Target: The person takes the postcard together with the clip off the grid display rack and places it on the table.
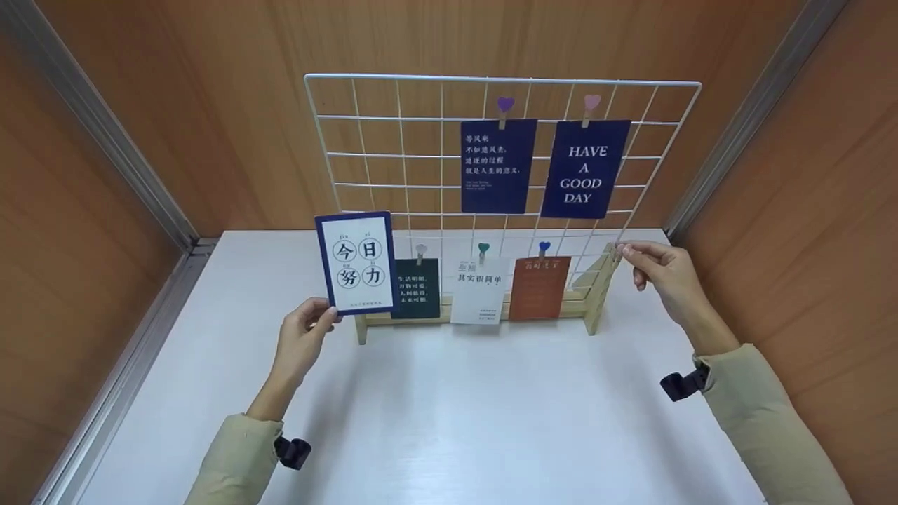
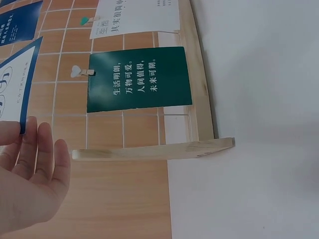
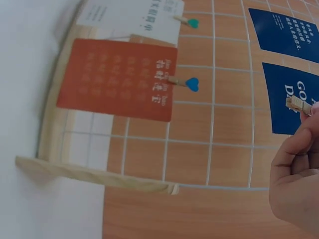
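Blue-bordered white rectangular card, corner-pinched by the left hand before the white wire grid, could tilt if that grip slackens; the right hand pinches a wooden clip, apparently pink-tipped.

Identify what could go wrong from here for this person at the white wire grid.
The blue-bordered white rectangular card could tilt or slip, as the left hand grips it only near a lower corner. The small wooden clothespin might drop, as the right hand just pinches it. The dark green rectangular card, hung from one heart-topped wooden clip, may swing askew if brushed.
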The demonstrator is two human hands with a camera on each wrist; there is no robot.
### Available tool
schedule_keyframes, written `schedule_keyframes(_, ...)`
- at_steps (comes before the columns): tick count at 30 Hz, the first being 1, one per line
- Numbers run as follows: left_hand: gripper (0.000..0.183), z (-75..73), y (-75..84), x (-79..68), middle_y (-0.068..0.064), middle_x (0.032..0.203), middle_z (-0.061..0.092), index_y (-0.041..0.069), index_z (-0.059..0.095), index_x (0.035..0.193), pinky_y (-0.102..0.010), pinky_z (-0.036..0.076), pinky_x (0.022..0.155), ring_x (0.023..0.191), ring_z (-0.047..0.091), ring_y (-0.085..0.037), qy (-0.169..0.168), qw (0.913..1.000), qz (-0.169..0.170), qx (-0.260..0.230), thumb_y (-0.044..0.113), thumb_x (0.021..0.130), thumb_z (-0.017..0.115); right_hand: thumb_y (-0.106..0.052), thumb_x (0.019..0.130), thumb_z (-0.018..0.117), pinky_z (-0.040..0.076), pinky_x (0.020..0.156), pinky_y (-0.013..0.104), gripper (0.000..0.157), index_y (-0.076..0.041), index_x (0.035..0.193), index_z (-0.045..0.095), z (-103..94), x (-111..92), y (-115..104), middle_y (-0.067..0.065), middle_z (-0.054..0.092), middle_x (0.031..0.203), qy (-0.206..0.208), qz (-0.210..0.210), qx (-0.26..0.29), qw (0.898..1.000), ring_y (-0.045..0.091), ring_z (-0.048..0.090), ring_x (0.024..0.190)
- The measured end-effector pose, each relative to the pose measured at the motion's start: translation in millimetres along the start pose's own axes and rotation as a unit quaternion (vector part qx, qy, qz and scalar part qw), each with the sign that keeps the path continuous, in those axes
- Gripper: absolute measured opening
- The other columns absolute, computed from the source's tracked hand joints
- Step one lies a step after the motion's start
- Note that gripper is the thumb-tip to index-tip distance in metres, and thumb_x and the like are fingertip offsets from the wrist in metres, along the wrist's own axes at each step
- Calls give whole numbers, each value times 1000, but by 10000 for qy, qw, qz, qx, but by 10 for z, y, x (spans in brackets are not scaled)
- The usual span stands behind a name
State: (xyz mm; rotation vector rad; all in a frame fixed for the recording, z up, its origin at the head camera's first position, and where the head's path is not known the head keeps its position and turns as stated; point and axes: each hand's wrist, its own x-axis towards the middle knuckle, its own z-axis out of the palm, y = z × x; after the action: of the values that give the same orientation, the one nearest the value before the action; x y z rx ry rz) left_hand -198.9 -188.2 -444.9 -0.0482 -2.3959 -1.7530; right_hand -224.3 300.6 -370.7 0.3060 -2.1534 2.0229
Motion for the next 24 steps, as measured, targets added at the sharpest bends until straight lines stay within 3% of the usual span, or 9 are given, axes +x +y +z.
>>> schedule_keyframes(3, 20, 0, -34, -27, -12, 94, 59, -3, 56, 103, -22, 44, 76, 88, 54, -19, 15, 10000, -60, 16, 11, 91, 47, -10, 86, 57, 42, 46, 18, 18, 0, 97, 66, -52, -51, 48, 0, 59, 68, -87, 123, -188, 9997, 8, 46, 48)
schedule_keyframes(8, 21, -11, -178, -57, -14, 93, 59, -3, 56, 100, -29, 45, 77, 87, 55, -23, 22, 10000, 49, 14, 14, 91, 49, -13, 86, 57, 43, 48, 18, 27, 9, 102, 60, -134, -132, 126, 0, 58, 68, -179, 281, -382, 9987, 8, 47, 50)
schedule_keyframes(11, 20, -37, -572, 26, -12, 92, 60, 1, 58, 100, -29, 46, 75, 86, 56, -22, -32, 9985, 385, -378, 16, 89, 53, -13, 86, 57, 44, 49, 18, 32, 13, 104, 56, -182, -173, 168, 1, 58, 68, -192, 319, -399, 9985, 8, 48, 50)
schedule_keyframes(13, 20, -58, -730, 56, -12, 91, 59, 2, 58, 100, -32, 46, 76, 86, 55, -23, -53, 9983, 321, -493, 18, 89, 53, -12, 86, 57, 44, 49, 18, 31, 13, 104, 56, -214, -198, 195, 1, 57, 67, -181, 332, -417, 9984, 8, 48, 50)
schedule_keyframes(14, 19, -73, -904, 97, -11, 91, 59, 3, 59, 100, -29, 46, 74, 86, 56, -21, -90, 9971, 430, -617, 18, 89, 54, -12, 87, 56, 45, 49, 17, 31, 13, 104, 56, -230, -209, 209, 1, 57, 67, -176, 348, -413, 9984, 8, 48, 50)
schedule_keyframes(16, 20, -82, -845, 59, -13, 93, 59, 2, 57, 102, -34, 46, 76, 88, 55, -24, -47, 9990, 99, -431, 16, 90, 52, -12, 87, 56, 45, 49, 17, 31, 13, 105, 56, -263, -233, 237, 1, 57, 67, -164, 402, -441, 9981, 8, 48, 50)
schedule_keyframes(17, 19, -91, -891, 48, -11, 92, 59, 4, 58, 102, -30, 46, 74, 87, 55, -21, -27, 9989, 154, -435, 17, 90, 52, -11, 87, 55, 45, 50, 17, 31, 13, 106, 55, -279, -245, 249, 1, 57, 67, -165, 449, -460, 9978, 8, 48, 51)
schedule_keyframes(21, 20, -110, -523, -131, -15, 93, 58, -1, 56, 102, -32, 46, 74, 87, 54, -24, 125, 9990, -428, 27, 14, 91, 48, -10, 88, 53, 46, 51, 17, 27, 11, 105, 57, -325, -302, 263, 0, 57, 67, -166, 628, -575, 9962, 8, 48, 52)
schedule_keyframes(24, 27, -144, -1003, -34, -10, 94, 59, 4, 56, 104, -28, 47, 71, 86, 55, -21, 190, 9988, -405, 175, 26, 91, 49, -12, 88, 54, 46, 52, 18, 23, 5, 103, 61, -383, -341, 304, 0, 55, 66, -164, 732, -725, 9945, 8, 48, 52)
